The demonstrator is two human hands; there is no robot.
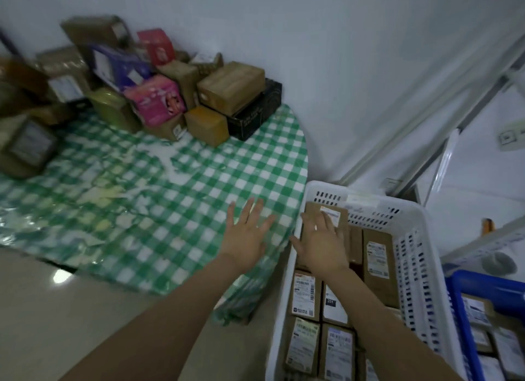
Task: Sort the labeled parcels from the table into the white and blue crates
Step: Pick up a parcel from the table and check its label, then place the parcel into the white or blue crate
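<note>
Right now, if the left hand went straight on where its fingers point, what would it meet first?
The left hand, open over the green checked tablecloth, has bare cloth ahead, then most likely the black box at the right end of the parcel pile. Depth is unclear; it could pass just right.

Room setting. A plain pale wall point(326, 53) closes the far side, unbroken and evenly lit. The tabletop point(255, 159) stands against it, covered by a glossy green-and-white checked cloth point(147, 224) that hangs over the rounded right edge and the near edge. Soft glare lies on the cloth toward the left edge. Below the near edge, a smooth beige floor point(99, 324) carries one bright reflected spot of light point(60, 275). To the right, slanted pale metal rails point(420, 123) run up along the wall. A wall socket point(508, 137) sits beyond them at the far right. Overall illumination is dim and bluish.
</note>
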